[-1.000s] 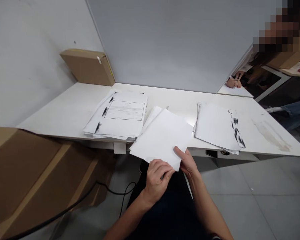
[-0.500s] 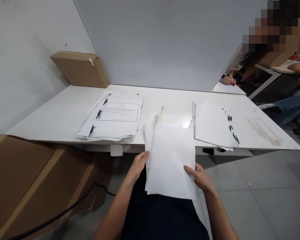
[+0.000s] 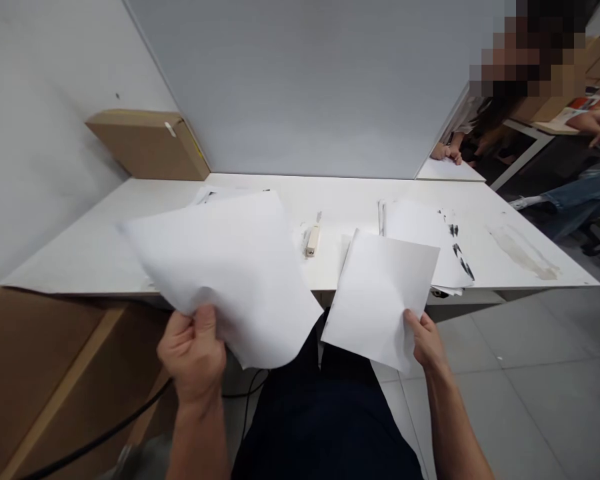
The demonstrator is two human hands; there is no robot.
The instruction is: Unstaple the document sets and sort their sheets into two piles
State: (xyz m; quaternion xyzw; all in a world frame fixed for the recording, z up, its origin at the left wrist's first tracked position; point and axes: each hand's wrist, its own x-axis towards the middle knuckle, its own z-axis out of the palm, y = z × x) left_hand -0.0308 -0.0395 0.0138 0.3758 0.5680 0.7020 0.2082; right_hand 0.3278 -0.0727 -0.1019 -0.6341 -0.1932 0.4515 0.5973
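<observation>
My left hand [image 3: 194, 350] is closed on a white sheet of paper [image 3: 225, 267], thumb on top, and the sheet curves up over the desk's front edge. Beneath that sheet lies a paper stack, of which only the back edge shows. On the right, my right hand [image 3: 425, 337] pinches the side of some white papers [image 3: 380, 287]; how many sheets it holds I cannot tell. Behind them rests another stack of papers [image 3: 416, 223] with black marks along its right side. A small beige tool with a metal tip [image 3: 313, 241] lies on the desk between the two stacks.
The white desk [image 3: 340, 200] backs onto a grey panel [image 3: 300, 87]. A cardboard box [image 3: 140, 147] stands at its back left, with larger cardboard [image 3: 40, 367] below left. A black cable [image 3: 100, 423] runs there. Beyond the panel, another person's hands [image 3: 447, 153] rest on a surface.
The papers that both hands held together are now apart. My left hand has carried one sheet left over the left stack, covering most of it; my right hand has moved slightly right with the others.
</observation>
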